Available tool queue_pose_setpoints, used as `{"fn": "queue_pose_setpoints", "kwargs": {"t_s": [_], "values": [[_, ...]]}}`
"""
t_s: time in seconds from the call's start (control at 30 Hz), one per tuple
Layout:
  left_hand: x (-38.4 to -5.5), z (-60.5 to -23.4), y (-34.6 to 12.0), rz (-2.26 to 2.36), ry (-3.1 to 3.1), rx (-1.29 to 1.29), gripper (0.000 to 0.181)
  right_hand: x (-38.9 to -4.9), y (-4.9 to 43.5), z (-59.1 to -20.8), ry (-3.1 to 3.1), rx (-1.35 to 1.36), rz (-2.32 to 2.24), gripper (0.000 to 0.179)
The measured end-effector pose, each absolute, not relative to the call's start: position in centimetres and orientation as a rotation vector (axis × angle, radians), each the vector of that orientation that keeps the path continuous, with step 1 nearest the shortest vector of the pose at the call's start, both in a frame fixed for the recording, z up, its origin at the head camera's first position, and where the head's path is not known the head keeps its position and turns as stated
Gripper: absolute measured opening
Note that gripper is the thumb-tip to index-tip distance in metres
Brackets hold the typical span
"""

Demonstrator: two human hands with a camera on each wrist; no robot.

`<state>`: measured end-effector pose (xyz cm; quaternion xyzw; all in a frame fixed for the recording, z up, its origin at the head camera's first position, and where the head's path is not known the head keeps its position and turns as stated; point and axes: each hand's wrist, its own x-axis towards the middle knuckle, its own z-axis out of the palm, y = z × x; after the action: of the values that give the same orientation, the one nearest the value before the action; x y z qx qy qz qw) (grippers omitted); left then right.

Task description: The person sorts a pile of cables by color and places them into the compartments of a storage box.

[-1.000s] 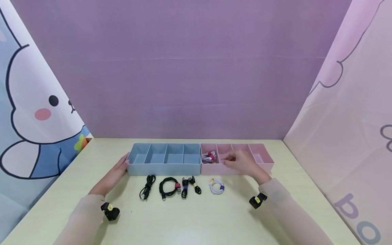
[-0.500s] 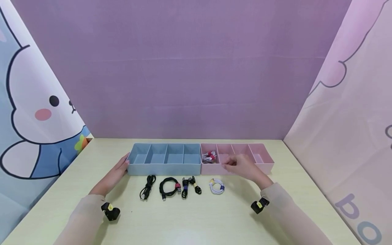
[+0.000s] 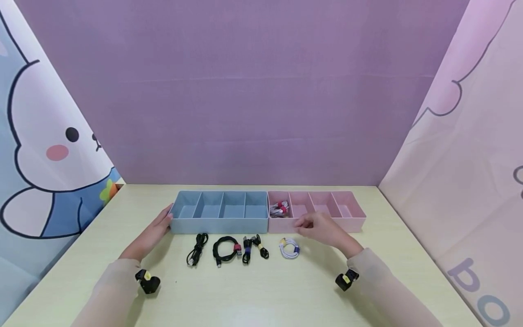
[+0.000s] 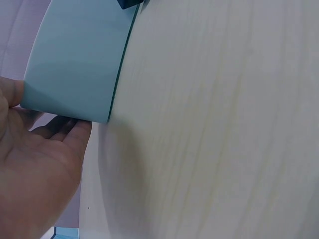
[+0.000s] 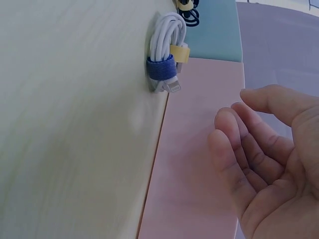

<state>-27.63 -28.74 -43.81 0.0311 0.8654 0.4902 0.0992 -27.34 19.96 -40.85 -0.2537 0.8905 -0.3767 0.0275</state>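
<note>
My left hand point(image 3: 157, 223) rests with its fingertips against the left end of the blue divided box point(image 3: 218, 226); in the left wrist view, the thumb lies at one edge of that end and the fingers at another. Loosely bent, my right hand point(image 3: 320, 229) hovers by the front wall of the pink divided box point(image 3: 351, 225) and holds nothing, as the right wrist view confirms. Nearest to it on the table is a coiled white charging cable point(image 3: 289, 249) with blue and yellow ties. White cables point(image 3: 278, 210) with red ties lie in the pink box's leftmost compartment.
Black cables lie in a row before the blue box: a bundled one point(image 3: 197, 250), a round coil point(image 3: 226, 251) with a red tie, and two small bundles, one blue-tied point(image 3: 247, 250), one yellow-tied point(image 3: 260, 247). A purple backdrop point(image 3: 253, 113) stands behind the table.
My right hand has drawn back from over the pink box's compartments, down and toward me, to its front wall. The left hand and the cables have stayed put.
</note>
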Motion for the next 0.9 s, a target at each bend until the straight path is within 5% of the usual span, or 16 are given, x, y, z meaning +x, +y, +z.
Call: {"fn": "queue_pose_setpoints", "kwargs": {"t_s": [0.9], "values": [[-27.4, -43.7, -28.7, 1.444, 2.563, 0.091, 0.062, -26.9, 18.8, -43.1, 2.750, -0.856, -1.005, 0.013]]}}
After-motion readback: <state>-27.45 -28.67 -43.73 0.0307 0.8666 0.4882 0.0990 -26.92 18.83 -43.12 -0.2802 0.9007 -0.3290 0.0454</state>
